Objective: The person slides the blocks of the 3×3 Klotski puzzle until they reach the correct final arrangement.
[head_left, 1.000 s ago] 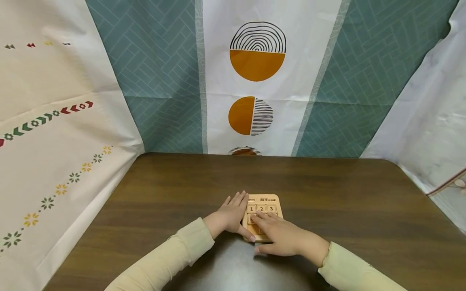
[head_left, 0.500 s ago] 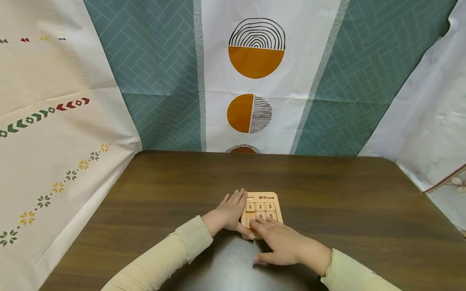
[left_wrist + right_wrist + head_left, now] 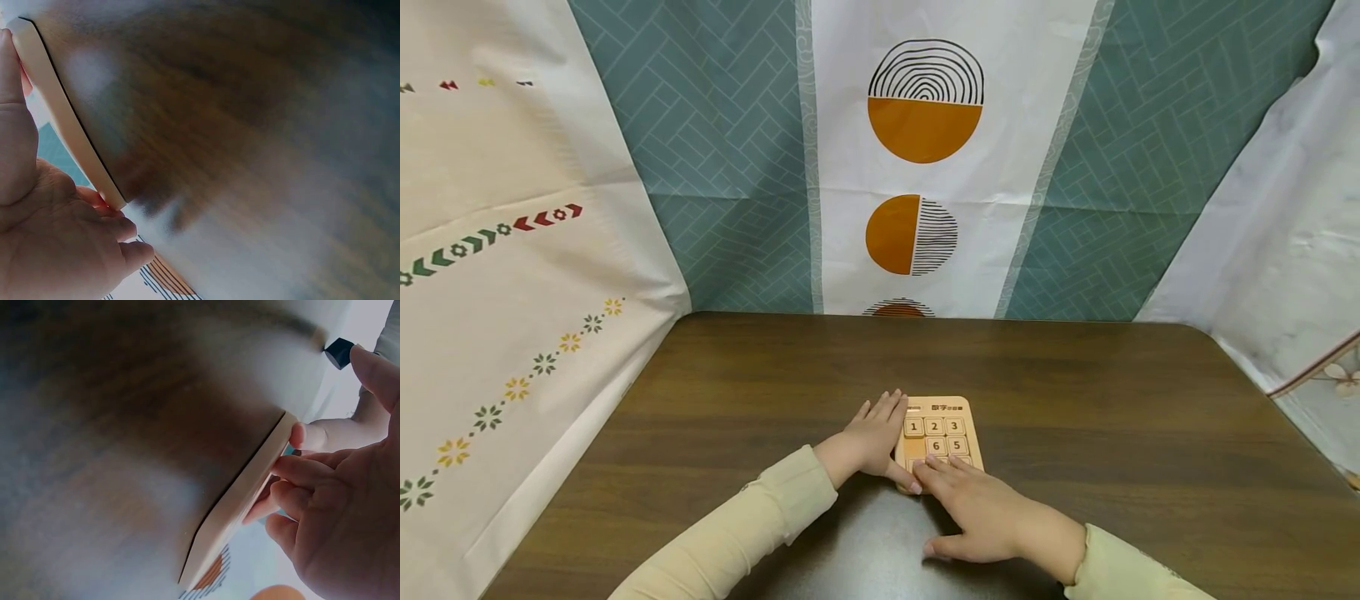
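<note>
A light wooden number sliding puzzle (image 3: 937,401) lies flat on the table in the head view. Tiles 1, 2 and 3 fill its top row. Below them, a bare slot (image 3: 914,448) sits left of tiles 6 (image 3: 936,446) and 5 (image 3: 957,445). My left hand (image 3: 874,444) holds the puzzle's left side, thumb at the near corner and fingers along the edge towards the far corner. My right hand (image 3: 985,512) rests extended fingertips on the lower tiles, hiding most of them, with its thumb apart over the table. Both wrist views show the puzzle's edge from the side.
A dark brown wooden table (image 3: 775,367) surrounds the puzzle. Patterned cloth (image 3: 737,167) hangs behind it, with a white printed cloth (image 3: 535,292) along the left and another pale cloth (image 3: 1285,250) on the right. A small black object (image 3: 339,354) shows near the right thumb.
My right hand has drawn back towards me and lower on the puzzle, uncovering tiles 6 and 5 and the bare slot. My left hand keeps its hold on the side.
</note>
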`<state>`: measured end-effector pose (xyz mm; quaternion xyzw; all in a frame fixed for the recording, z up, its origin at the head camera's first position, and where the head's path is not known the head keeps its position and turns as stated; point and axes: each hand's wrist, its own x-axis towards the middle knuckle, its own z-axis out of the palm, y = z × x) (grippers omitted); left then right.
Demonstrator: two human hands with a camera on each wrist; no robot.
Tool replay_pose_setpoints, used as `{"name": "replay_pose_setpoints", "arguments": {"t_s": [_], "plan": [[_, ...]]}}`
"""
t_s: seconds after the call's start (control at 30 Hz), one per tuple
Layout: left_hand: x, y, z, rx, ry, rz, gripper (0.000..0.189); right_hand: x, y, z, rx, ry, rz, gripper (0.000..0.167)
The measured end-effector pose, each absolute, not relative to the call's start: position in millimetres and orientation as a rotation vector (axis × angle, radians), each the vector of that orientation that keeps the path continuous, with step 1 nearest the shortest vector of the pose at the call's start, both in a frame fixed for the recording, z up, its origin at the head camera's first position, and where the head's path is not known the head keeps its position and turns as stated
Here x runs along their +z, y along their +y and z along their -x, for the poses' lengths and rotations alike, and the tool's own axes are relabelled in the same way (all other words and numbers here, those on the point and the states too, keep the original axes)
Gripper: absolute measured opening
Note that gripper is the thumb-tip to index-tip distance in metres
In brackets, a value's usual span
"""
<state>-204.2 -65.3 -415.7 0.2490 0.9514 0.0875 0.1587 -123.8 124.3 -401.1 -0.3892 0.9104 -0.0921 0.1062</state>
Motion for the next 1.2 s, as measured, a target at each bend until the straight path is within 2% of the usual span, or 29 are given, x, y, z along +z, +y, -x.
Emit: {"name": "replay_pose_setpoints", "arguments": {"t_s": [1.2], "plan": [[-411.0, -64.6, 200.8, 0.274, 2.712, -0.721, 0.125, -399.7, 125.6, 123.8, -0.274, 2.672, 1.136, 0.084]]}}
